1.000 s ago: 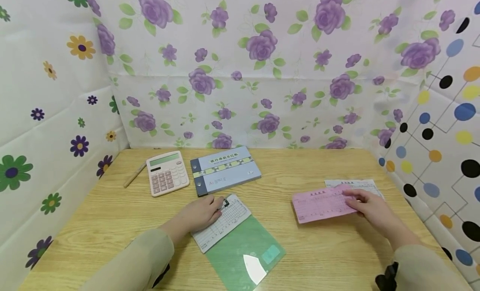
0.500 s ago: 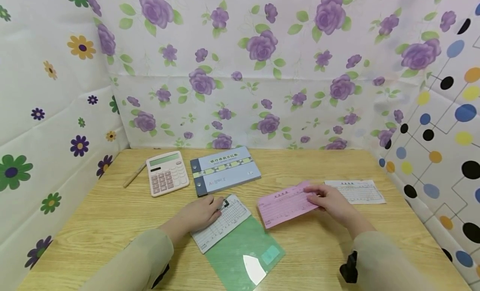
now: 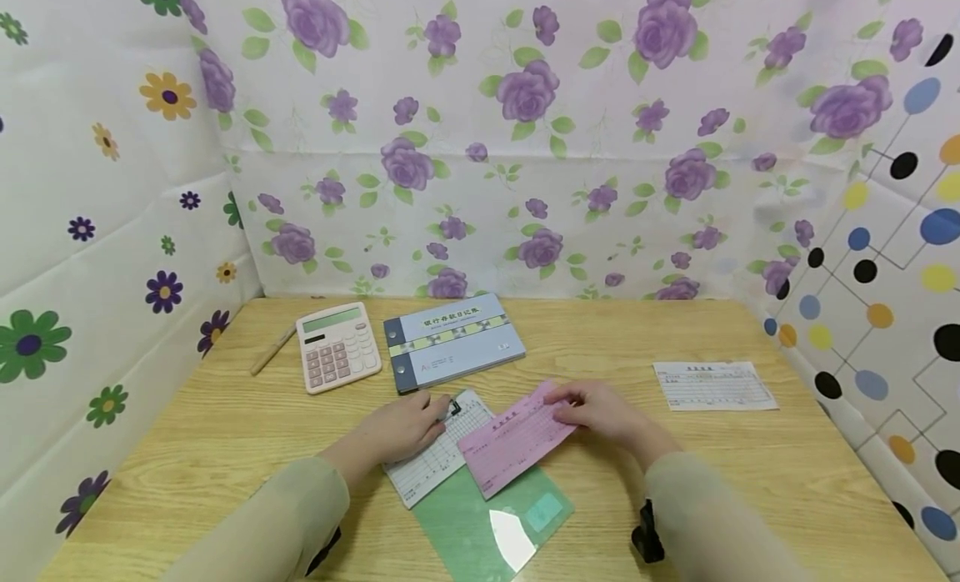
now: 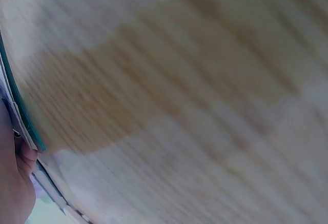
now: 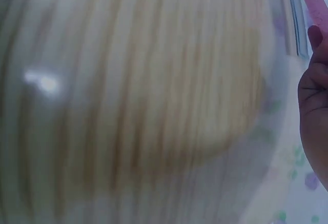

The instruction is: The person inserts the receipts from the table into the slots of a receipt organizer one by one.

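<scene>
R hand (image 3: 600, 411) is pinching pink slip (image 3: 513, 444) over white pad (image 3: 435, 459) + grn folder (image 3: 461, 524), L hand (image 3: 393, 429) gripping clip (image 3: 454, 408); prob. midway, pink awaiting clipping, white slip (image 3: 716, 387) lying apart.

Bare light wooden table (image 3: 675, 474) gives open passage from the right hand (image 3: 603, 411) across to the flat white printed paper slip (image 3: 716, 386), and along the back, right of the blue-grey bound ledger (image 3: 453, 338), up to the purple-flowered white cloth wall (image 3: 495, 207). The middle is blocked: the left hand (image 3: 405, 425) lies over the white gridded paper pad (image 3: 431, 453), and the pink printed paper slip (image 3: 513, 444) overlaps its right side. Only a narrow strip separates the ledger from the white-and-pink calculator (image 3: 339, 348).
</scene>
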`<state>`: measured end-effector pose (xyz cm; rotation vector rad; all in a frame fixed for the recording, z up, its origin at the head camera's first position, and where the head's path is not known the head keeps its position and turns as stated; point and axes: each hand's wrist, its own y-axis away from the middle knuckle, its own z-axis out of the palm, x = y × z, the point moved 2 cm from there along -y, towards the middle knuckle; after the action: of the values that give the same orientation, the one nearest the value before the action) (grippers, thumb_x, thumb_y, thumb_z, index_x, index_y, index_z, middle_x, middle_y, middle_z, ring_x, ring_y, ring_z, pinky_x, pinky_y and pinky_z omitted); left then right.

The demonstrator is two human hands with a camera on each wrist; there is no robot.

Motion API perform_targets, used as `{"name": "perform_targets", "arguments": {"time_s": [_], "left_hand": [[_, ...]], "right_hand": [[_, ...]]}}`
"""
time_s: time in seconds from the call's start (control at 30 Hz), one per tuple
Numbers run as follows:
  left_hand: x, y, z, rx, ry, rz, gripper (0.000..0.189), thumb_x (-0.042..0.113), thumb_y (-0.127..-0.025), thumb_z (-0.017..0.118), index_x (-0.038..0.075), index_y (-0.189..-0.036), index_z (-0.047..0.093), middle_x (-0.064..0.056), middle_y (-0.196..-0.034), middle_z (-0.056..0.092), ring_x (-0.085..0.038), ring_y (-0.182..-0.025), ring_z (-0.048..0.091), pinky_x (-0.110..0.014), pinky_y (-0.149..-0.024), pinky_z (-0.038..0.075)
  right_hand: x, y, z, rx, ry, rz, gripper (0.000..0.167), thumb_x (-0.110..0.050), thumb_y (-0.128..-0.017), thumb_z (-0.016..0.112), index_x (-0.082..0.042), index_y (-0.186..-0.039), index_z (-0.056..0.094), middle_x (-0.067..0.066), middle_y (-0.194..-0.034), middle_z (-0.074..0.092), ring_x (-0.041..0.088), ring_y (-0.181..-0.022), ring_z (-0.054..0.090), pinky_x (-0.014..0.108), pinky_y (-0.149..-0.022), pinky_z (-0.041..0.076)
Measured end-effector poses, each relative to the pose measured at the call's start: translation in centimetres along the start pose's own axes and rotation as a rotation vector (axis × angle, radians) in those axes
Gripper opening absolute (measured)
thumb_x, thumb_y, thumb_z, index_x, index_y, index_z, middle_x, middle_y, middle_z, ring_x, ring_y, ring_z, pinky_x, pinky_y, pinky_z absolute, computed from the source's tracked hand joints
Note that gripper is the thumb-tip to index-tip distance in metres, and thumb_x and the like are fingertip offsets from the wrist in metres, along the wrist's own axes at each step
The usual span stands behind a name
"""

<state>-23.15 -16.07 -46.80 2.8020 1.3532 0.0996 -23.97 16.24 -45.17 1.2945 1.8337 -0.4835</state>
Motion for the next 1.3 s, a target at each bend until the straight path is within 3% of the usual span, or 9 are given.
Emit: {"name": "perform_targets", "arguments": {"time_s": [0.27,0.73,0.87,1.1,1.3], "left_hand": [[0.0,-0.1,0.0,-0.007,0.005,0.001,0.049,0.037,-0.099,0.043,0.014,-0.142,0.039,0.001,-0.087,0.040,-0.011,-0.070,0.041,-0.028,-0.061,0.037],[0.0,-0.1,-0.2,-0.005,0.010,0.022,0.045,0.035,-0.099,0.042,0.014,-0.139,0.040,0.000,-0.086,0.039,-0.012,-0.068,0.041,-0.029,-0.059,0.038],[0.0,-0.1,-0.2,-0.019,0.020,0.010,0.044,0.035,-0.099,0.042,0.015,-0.139,0.040,0.000,-0.087,0.040,-0.012,-0.068,0.041,-0.029,-0.059,0.038],[0.1,-0.3,-0.3,-0.036,0.054,-0.034,0.046,0.034,-0.099,0.042,0.015,-0.141,0.039,-0.003,-0.092,0.045,-0.014,-0.073,0.046,-0.033,-0.064,0.043],[0.4,-0.5,-0.7,-0.090,0.123,-0.116,0.051,0.035,-0.100,0.038,0.014,-0.146,0.034,-0.013,-0.112,0.052,-0.027,-0.100,0.056,-0.042,-0.085,0.046]], "right_hand": [[-1.7,-1.1,2.5,-0.077,0.037,-0.069,0.019,-0.021,-0.087,0.067,-0.023,-0.105,0.071,0.001,-0.118,0.061,0.022,-0.117,0.049,0.045,-0.100,0.034],[-4.4,-2.4,5.8,-0.179,0.057,-0.146,0.020,-0.018,-0.088,0.066,-0.015,-0.106,0.071,-0.003,-0.110,0.065,0.014,-0.102,0.056,0.036,-0.089,0.044],[-4.8,-2.7,6.4,-0.172,0.081,-0.161,0.020,-0.018,-0.088,0.066,-0.014,-0.107,0.071,-0.003,-0.107,0.065,0.011,-0.095,0.056,0.032,-0.084,0.046],[-5.3,-3.1,7.7,-0.107,0.155,-0.186,0.026,-0.024,-0.085,0.069,-0.013,-0.109,0.070,-0.002,-0.105,0.064,0.012,-0.095,0.055,0.033,-0.084,0.045],[-5.7,-2.9,8.5,-0.054,0.304,-0.153,0.038,-0.031,-0.081,0.073,-0.016,-0.115,0.067,-0.002,-0.097,0.058,0.012,-0.084,0.051,0.031,-0.076,0.044]]}}
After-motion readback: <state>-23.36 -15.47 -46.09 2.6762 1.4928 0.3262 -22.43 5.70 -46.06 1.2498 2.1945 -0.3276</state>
